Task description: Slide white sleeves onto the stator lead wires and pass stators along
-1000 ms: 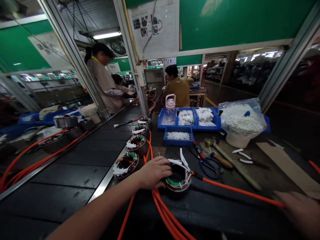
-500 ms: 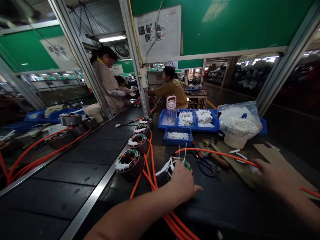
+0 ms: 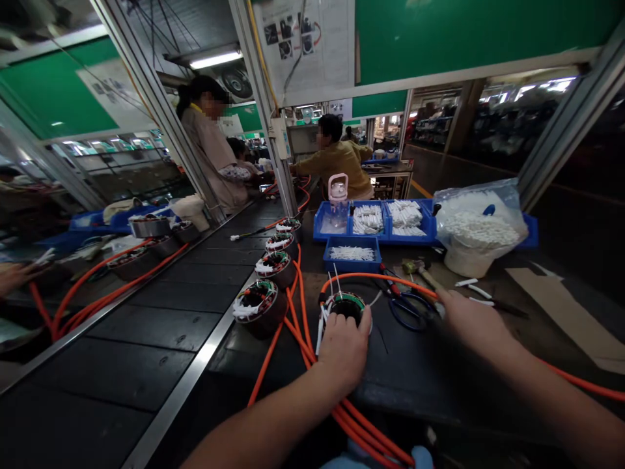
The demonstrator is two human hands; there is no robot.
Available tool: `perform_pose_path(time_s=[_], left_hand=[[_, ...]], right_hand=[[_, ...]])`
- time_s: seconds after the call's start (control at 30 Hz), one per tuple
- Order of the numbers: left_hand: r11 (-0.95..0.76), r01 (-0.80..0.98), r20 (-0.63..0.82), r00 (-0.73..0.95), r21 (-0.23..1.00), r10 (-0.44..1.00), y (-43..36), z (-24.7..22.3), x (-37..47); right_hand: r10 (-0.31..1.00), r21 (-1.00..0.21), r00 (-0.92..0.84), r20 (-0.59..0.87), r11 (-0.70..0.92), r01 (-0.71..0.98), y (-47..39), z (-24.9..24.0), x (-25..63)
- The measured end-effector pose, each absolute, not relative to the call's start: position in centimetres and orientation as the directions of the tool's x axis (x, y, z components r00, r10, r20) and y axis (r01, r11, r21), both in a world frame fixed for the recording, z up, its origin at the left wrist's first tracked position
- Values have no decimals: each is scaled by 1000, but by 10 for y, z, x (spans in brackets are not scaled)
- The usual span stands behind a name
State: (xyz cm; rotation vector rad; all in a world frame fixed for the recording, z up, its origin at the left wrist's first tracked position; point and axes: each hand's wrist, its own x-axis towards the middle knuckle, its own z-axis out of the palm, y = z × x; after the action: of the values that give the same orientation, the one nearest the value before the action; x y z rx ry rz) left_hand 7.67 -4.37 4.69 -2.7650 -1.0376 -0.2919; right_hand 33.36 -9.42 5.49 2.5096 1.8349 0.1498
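My left hand [image 3: 344, 342] is closed on the near rim of a motor stator [image 3: 352, 299], fingers over its inner edge and thumb at the right side. White sleeved leads stick up from it, and others hang at its left. From its far left side an orange cable [image 3: 385, 276] arches to the right. That cable runs into my right hand [image 3: 469, 319], whose fingers are closed around it. Beneath this hand lies the handle of a hammer [image 3: 414, 266]. Blue-handled pliers [image 3: 407, 309] lie between the stator and my right hand.
Several stators [image 3: 258, 306] with orange cables stand along the conveyor's metal edge [image 3: 195, 371]. Behind are blue bins [image 3: 410, 221] of white sleeves, a small blue tray [image 3: 352, 264], and a bagged bucket [image 3: 471, 260]. Cardboard [image 3: 561, 319] lies right. Co-workers [image 3: 336, 156] are beyond; another person's hand [image 3: 14, 277] shows far left.
My right hand has moved left along the bench, closer to the stator, still with the orange cable. My left hand has shifted to the stator's near rim, leaving its opening more visible.
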Motion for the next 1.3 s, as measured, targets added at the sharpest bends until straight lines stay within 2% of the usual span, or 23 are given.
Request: perform_pose_path(time_s=[0.07, 0.17, 0.23, 0.43, 0.5, 0.57, 0.63, 0.77, 0.9, 1.0, 1.1, 1.2, 1.3], left_hand=[[-762, 647, 285, 727, 22, 625, -48, 54, 74], [-873, 419, 360, 797, 249, 485, -40, 75, 43], [-897, 316, 387, 820, 309, 422, -24, 88, 12], [-978, 207, 149, 966, 31, 210, 30, 85, -28], [-990, 139, 163, 977, 15, 139, 40, 73, -16], [-995, 97, 251, 962, 33, 102, 41, 60, 1], [-991, 125, 358, 924, 46, 134, 34, 48, 16], [-947, 291, 525, 789, 137, 319, 5, 31, 32], [-879, 372, 560, 678, 297, 476, -17, 27, 33], [-809, 423, 525, 616, 408, 587, -24, 26, 35], [-753, 471, 516, 549, 459, 658, -29, 23, 39], [-741, 493, 530, 519, 456, 671, -33, 21, 41], [-723, 497, 517, 506, 479, 690, -33, 23, 41]], right_hand=[[964, 89, 262, 51, -265, 960, -89, 44, 331], [958, 61, 276, 76, -281, 958, -101, 16, 353], [945, 45, 310, 105, -316, 948, -122, -7, 380], [940, 49, 296, 172, -308, 950, -177, -48, 439], [937, 34, 292, 193, -304, 952, -176, -44, 433], [932, 29, 294, 212, -307, 951, -166, -33, 414], [926, 29, 305, 223, -319, 947, -151, -20, 384], [947, 13, 263, 187, -270, 963, -121, -5, 328], [981, 39, 156, 113, -161, 986, -104, -8, 310], [959, 24, 66, 277, -75, 997, -104, -5, 302], [895, -64, -100, 436, 141, 988, -111, 9, 280], [853, -145, -251, 458, 350, 925, -116, 21, 250], [808, -106, -321, 493, 423, 900, -113, 27, 232]])
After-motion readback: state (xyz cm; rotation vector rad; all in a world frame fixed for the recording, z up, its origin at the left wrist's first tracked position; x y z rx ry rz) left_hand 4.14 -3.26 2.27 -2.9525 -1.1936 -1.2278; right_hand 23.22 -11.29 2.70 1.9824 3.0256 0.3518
